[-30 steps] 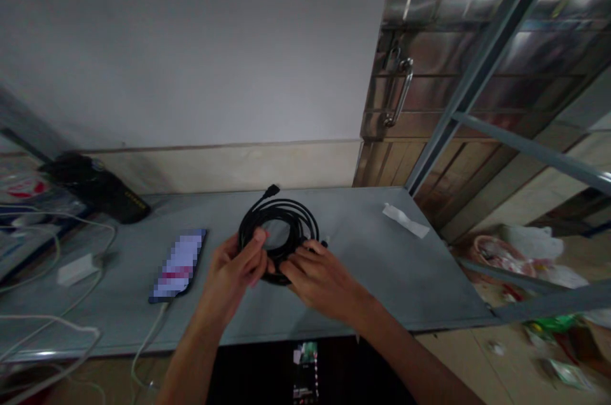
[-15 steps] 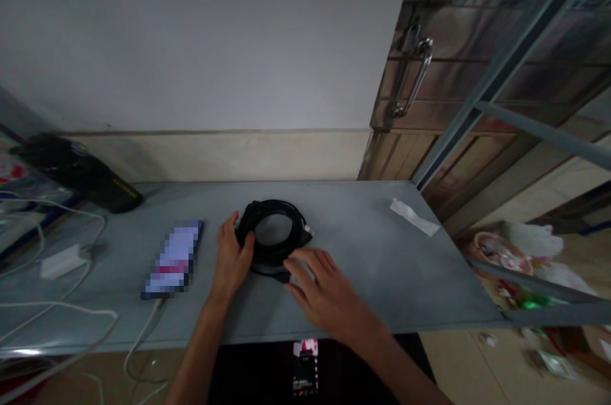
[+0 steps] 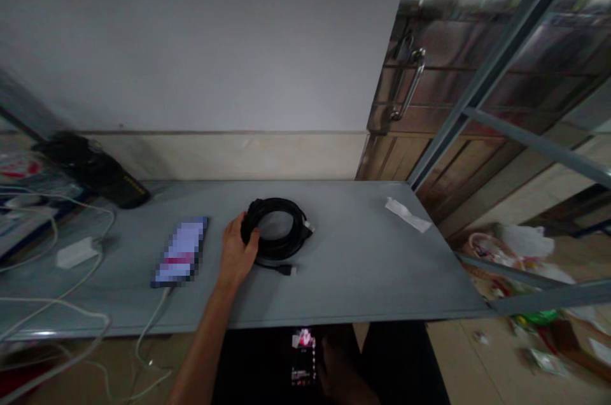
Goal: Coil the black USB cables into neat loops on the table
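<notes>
A black cable [image 3: 279, 250] lies wound in a coil on the grey tabletop. My left hand [image 3: 238, 252] grips the coil's left side, thumb over the top and fingers at the outer edge. One plug [image 3: 286, 270] sticks out below the coil; a second plug with a metal tip [image 3: 308, 227] shows at its right side. Below the table edge, in shadow over my lap, is my right hand [image 3: 341, 370], beside a phone with a lit screen [image 3: 303, 360]. The right hand's fingers are too dark to make out.
Left of the coil lies a phone [image 3: 181, 252] with a white cable plugged in. A white adapter [image 3: 76, 253], loose white cords and a black bottle [image 3: 102, 172] are farther left. A crumpled white strip [image 3: 407, 214] lies near the right end, by a metal frame [image 3: 477, 83].
My right hand has left the coil's plug and dropped below the table edge to the lit phone. My left hand stays on the coil. The view has shifted slightly.
</notes>
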### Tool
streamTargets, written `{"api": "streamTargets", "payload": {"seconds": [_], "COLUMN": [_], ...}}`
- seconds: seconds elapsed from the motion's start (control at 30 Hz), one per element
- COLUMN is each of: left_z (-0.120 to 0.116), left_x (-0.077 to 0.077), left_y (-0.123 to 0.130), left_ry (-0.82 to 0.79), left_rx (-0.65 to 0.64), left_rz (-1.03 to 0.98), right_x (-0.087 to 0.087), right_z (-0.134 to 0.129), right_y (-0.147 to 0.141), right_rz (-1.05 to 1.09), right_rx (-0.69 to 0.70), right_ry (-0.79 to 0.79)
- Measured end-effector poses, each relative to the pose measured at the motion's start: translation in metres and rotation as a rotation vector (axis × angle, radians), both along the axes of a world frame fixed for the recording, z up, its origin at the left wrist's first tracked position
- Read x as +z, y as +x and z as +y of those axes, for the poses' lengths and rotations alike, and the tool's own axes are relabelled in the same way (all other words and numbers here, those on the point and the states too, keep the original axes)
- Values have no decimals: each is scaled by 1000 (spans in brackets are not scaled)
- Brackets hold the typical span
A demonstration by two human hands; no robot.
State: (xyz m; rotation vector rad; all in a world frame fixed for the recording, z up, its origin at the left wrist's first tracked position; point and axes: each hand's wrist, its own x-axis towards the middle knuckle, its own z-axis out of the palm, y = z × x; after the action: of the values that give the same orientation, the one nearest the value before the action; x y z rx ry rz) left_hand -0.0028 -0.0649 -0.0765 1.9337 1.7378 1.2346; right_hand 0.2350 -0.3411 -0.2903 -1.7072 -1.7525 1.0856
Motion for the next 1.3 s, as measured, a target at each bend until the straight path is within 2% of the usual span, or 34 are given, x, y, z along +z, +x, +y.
{"api": "streamTargets", "payload": {"seconds": [0.17, 0.4, 0.63, 0.83, 1.03, 1.3], "left_z": [-9, -28, -27, -28, -29, -30], "left_x": [11, 27, 27, 29, 32, 33], "left_y": [5, 9, 10, 10, 12, 12], "left_ry": [2, -148, -51, -20, -14, -3], "left_rx": [-25, -163, -36, -1, 11, 12], "left_rz": [-62, -239, -248, -197, -179, -168], "right_x": [-2, -11, -22, -35, -29, -17], "right_z": [6, 5, 4, 2, 6, 10], "right_y": [-3, -1, 1, -4, -5, -5], "right_rz": [78, 120, 102, 36, 76, 67], "right_rx": [58, -5, -90, -131, -127, -150], "right_ry": [-111, -161, -184, -240, -162, -162]}}
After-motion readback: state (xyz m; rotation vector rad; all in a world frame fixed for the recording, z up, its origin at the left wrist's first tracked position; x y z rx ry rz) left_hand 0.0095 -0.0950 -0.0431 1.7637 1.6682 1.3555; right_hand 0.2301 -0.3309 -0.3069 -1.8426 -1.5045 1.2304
